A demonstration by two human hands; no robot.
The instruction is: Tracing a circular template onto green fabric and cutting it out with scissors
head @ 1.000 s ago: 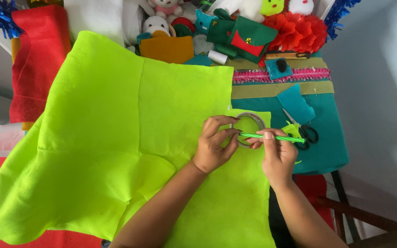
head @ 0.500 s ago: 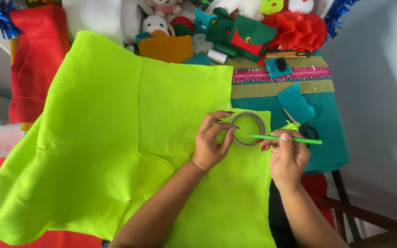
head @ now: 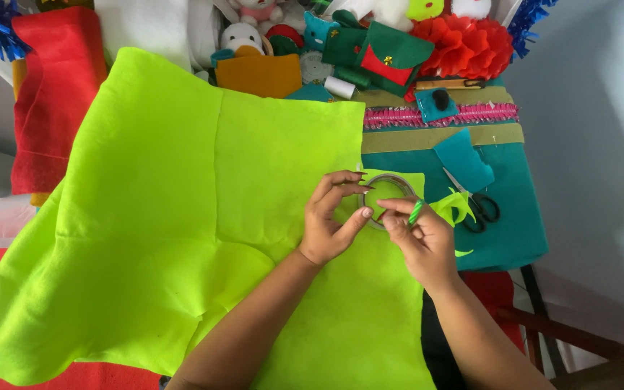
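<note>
A large sheet of lime-green felt [head: 182, 217] covers most of the table. Near its right edge lies a grey ring-shaped tape roll [head: 391, 186]. My left hand [head: 332, 220] presses on the ring's left side, with thumb and fingers spread along its rim. My right hand [head: 420, 238] holds a green pen [head: 415, 212], its tip down against the ring's lower edge on the felt. Part of the ring is hidden by my fingers.
Black-handled scissors [head: 477, 204] and lime felt scraps [head: 453, 206] lie on teal felt [head: 514, 224] to the right. A teal felt piece [head: 464, 159], pink trim [head: 435, 115], red felt [head: 52, 79], soft toys and red paper flowers [head: 471, 43] crowd the far side.
My right hand has turned the pen from lying nearly flat to pointing down and has moved from the ring's right side round to its lower edge. My left hand stays on the ring.
</note>
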